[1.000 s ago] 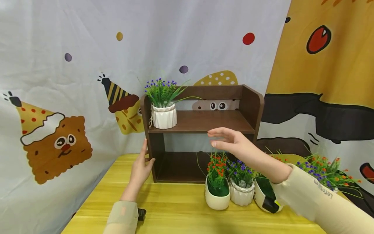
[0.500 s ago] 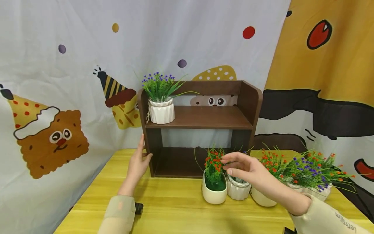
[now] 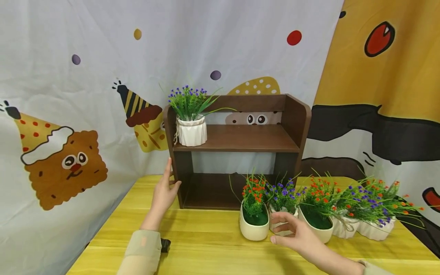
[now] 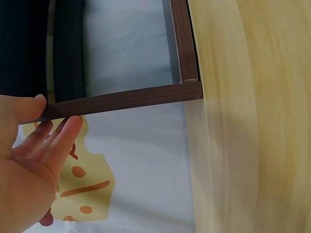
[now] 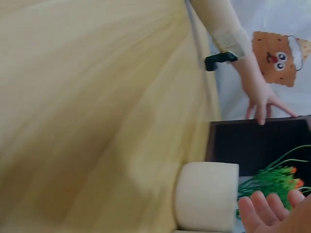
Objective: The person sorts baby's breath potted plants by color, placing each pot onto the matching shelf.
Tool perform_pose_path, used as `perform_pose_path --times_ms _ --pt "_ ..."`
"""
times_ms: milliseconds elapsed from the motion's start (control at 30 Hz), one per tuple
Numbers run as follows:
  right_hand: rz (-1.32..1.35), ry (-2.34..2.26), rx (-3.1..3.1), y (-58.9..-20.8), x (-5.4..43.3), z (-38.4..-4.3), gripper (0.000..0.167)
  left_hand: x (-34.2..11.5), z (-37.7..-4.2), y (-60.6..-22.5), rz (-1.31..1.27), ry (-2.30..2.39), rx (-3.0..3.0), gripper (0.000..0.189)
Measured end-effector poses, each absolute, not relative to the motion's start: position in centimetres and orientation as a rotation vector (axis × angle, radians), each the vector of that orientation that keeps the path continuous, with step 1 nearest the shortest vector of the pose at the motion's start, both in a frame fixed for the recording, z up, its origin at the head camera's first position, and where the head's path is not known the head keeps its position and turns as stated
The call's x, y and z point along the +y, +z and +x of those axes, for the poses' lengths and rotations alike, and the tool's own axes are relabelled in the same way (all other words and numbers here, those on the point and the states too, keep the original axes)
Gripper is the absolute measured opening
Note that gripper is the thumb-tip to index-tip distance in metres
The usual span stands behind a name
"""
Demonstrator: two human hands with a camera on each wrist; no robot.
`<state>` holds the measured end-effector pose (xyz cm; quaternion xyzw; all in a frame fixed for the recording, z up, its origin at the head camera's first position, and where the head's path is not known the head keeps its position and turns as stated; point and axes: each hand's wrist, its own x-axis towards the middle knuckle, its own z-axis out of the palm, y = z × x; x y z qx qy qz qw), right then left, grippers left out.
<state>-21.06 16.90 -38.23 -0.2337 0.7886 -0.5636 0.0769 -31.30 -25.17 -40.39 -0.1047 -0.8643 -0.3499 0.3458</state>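
Work seems to turn to the table (image 3: 206, 244), as I see the right hand (image 3: 296, 233) lowered, loosely curved and empty, to the purple-flowered potted plant (image 3: 284, 193) beside the cream oval planter (image 3: 253, 232); contact I cannot tell. The left hand (image 3: 164, 195), fingers spread, touches the brown shelf unit's (image 3: 254, 136) left side.

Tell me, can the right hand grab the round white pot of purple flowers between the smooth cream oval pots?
Probably yes: the empty right hand is in front of the round white pot, nothing seen between. The cream oval pots crowd both sides.
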Motion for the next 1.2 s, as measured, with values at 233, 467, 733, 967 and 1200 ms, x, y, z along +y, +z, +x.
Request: perform_pose_path --times_ms 233,467,733,967,1200 --pt "-0.603 -1.632 2.465 -40.5 16.6 -21.0 0.079 -25.1 -31.3 -40.5 -0.271 -0.905 -2.238 0.098" --pt "-0.504 -1.625 2.515 -41.9 15.2 -21.7 0.089 -25.3 -31.3 -40.7 -0.263 -0.907 -2.238 0.097" --pt "-0.478 -1.713 2.494 -43.2 13.8 -22.5 0.095 -25.2 -31.4 -40.7 -0.268 -0.903 -2.243 0.098" --pt "-0.428 -1.729 2.544 -43.6 12.6 -23.1 0.102 -25.2 -31.3 -40.6 -0.254 -0.908 -2.265 0.097" --pt "-0.401 -1.732 2.657 -44.3 11.3 -24.0 0.103 -25.1 -31.4 -40.7 -0.264 -0.897 -2.244 0.098"
